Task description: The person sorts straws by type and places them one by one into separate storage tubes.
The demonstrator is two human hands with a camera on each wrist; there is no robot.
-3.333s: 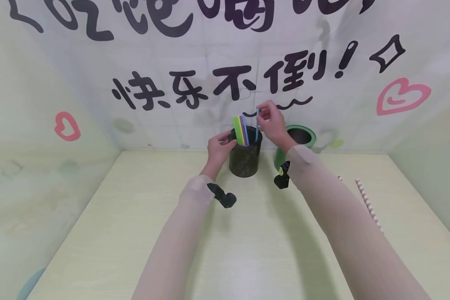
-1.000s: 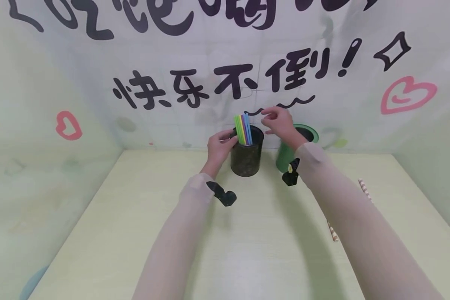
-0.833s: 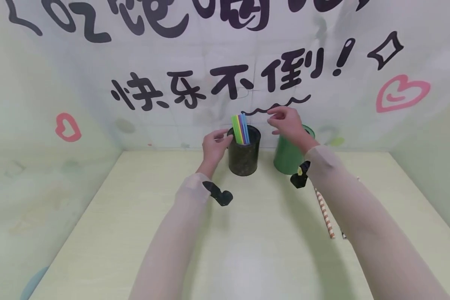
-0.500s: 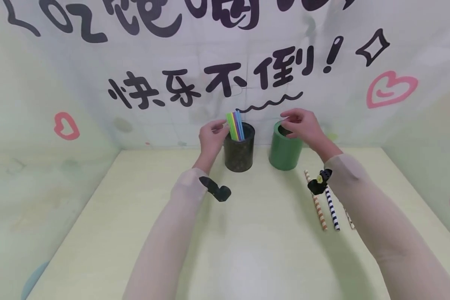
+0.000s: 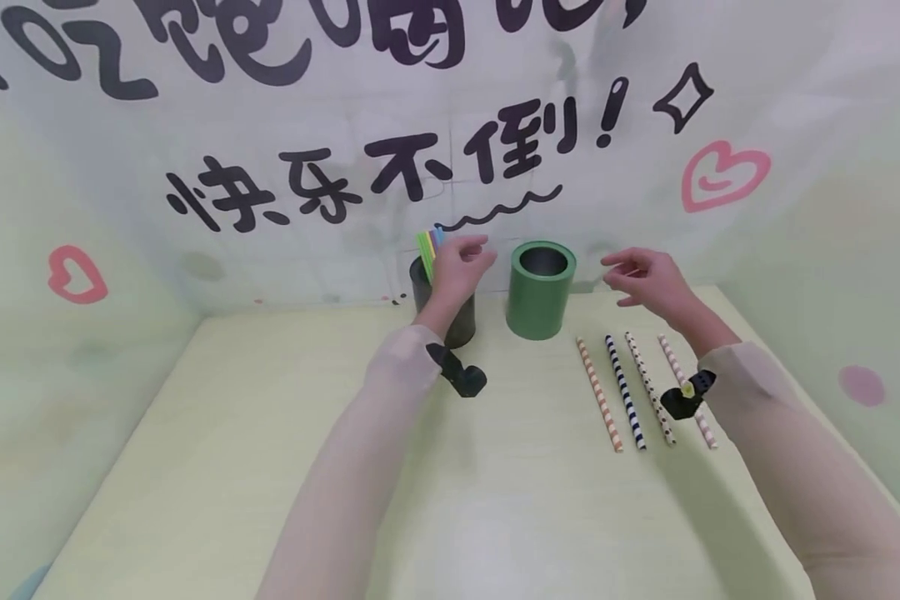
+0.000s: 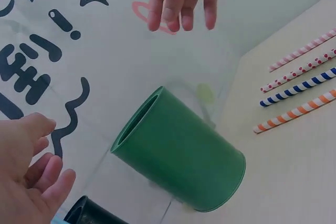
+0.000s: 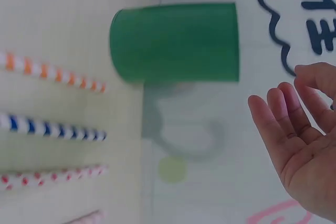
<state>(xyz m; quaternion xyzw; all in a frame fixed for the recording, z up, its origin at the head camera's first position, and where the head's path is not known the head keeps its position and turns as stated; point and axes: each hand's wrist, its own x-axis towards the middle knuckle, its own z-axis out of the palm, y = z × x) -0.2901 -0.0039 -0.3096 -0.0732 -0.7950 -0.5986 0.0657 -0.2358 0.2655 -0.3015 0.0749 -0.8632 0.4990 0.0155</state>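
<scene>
My left hand (image 5: 457,271) is in front of the black cup (image 5: 461,325) and partly hides it. Its fingers look loosely bent with nothing between them in the left wrist view. Thin green, yellow, purple and blue straws (image 5: 427,250) stand in that cup. To its right is a green cup (image 5: 540,300); its opening shows nothing sticking out. Beyond the green cup, my right hand (image 5: 648,283) hovers in the air above the far ends of the striped straws, its fingers relaxed and holding nothing.
Several paper straws lie side by side on the table at the right: an orange-striped straw (image 5: 600,396), a blue-striped straw (image 5: 626,392), a dotted straw (image 5: 651,390) and a pink-striped straw (image 5: 671,358). A printed backdrop (image 5: 345,108) rises behind the cups.
The right hand let go of a blue straw in the black cup and moved right, past the green cup. My left hand came off the black cup's left side and moved rightward in front of it.
</scene>
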